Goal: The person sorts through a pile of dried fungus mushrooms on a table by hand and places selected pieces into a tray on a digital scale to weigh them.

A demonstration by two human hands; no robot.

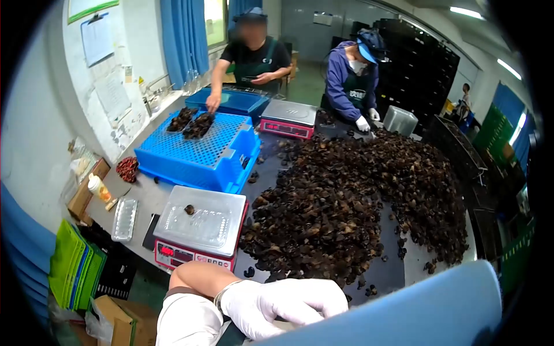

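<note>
Dark pieces (323, 213) heaped across table (392, 274), blue curtains (183, 40) beyond.

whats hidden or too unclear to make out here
All in the head view:
- Left hand: fingertips and anything held, hidden by the blue shape in front and its own bent fingers.
- Right hand: not visible; beyond the frame or behind that shape.
- Near scale's readout: lit red, digits too small and blurred.
- Clipboard sheet: writing too small.
- Far-right person: too small for hand details.

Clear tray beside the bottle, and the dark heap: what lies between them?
Head view: between tray and heap lie a flat black object and the nearer scale.
</note>
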